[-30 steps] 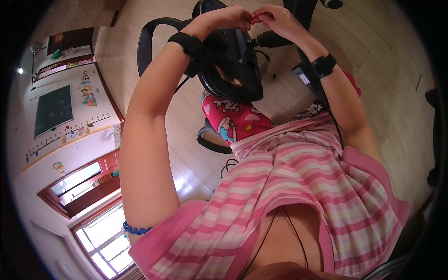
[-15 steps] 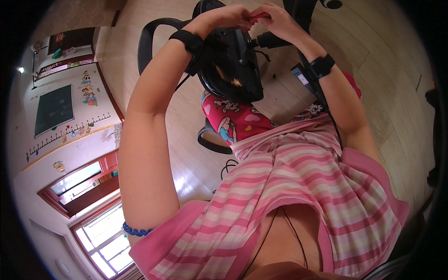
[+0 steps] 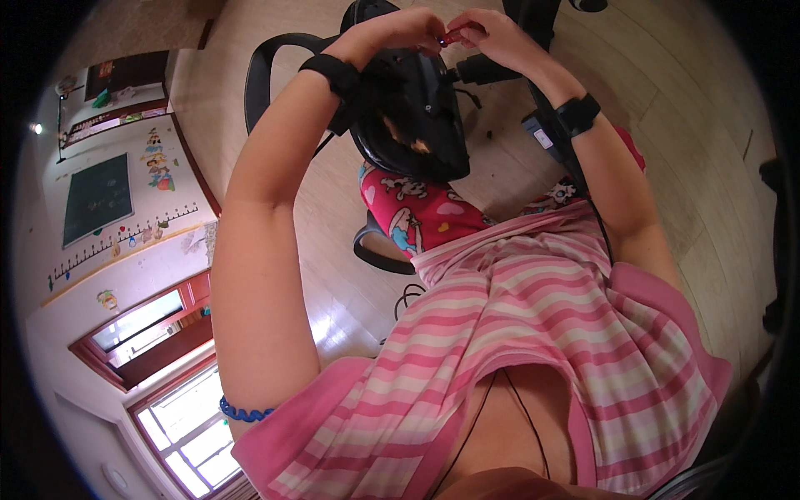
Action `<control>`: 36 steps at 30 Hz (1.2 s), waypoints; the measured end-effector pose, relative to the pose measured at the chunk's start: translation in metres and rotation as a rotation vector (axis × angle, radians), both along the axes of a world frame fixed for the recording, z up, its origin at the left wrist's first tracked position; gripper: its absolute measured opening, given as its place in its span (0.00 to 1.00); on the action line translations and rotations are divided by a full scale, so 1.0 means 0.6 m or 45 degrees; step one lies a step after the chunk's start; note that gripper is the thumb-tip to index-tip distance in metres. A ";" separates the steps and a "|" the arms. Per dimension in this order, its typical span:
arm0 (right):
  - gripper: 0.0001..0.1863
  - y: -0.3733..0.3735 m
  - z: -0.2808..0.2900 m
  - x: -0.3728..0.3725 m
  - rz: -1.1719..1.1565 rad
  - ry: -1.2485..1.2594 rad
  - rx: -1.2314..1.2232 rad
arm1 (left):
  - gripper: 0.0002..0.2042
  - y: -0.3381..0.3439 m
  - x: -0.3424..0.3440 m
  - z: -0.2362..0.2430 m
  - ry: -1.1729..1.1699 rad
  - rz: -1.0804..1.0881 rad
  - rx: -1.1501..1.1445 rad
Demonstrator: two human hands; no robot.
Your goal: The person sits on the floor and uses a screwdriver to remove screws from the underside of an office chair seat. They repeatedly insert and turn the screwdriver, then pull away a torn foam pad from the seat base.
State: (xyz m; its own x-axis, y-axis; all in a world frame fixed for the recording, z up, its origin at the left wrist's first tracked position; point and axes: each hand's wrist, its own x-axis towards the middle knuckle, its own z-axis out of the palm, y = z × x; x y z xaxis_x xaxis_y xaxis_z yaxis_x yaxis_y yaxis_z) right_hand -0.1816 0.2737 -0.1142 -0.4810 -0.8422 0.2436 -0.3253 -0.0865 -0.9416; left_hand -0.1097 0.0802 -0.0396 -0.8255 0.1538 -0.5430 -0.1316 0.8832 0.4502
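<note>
My left hand point(image 3: 417, 33) is closed with curled fingers at the top of the view, over a black mechanism on a glossy black chair part point(image 3: 408, 108); what those fingers grip is too small to make out. Just right of it, my right hand point(image 3: 493, 38) pinches a small red object point(image 3: 455, 37), whose left end reaches my left fingertips. A black post point(image 3: 482, 70) sticks out rightward from the mechanism below my hands. Black straps are around both of my wrists.
A black armrest point(image 3: 262, 77) loops out left. Wood-look floor point(image 3: 683, 142) surrounds the chair parts, with a dark device point(image 3: 542, 133) and loose cables point(image 3: 407, 296). My legs in red patterned trousers point(image 3: 425, 208) are under them. A wall with a chalkboard point(image 3: 96, 200) and windows is at left.
My hands stay at the same spot with slight finger movement. The red object has shifted a little in my fingers, moving slightly left. The chair parts look unchanged.
</note>
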 end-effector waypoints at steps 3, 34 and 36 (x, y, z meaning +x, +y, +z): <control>0.13 0.006 -0.003 0.002 0.006 0.024 -0.085 | 0.14 0.008 -0.008 -0.003 -0.021 -0.035 -0.193; 0.12 -0.052 0.019 -0.042 0.370 1.293 -0.156 | 0.36 -0.001 0.298 0.113 0.327 1.249 0.391; 0.15 -0.050 0.029 -0.036 0.436 1.074 0.078 | 0.36 -0.004 0.301 0.108 0.277 1.287 0.414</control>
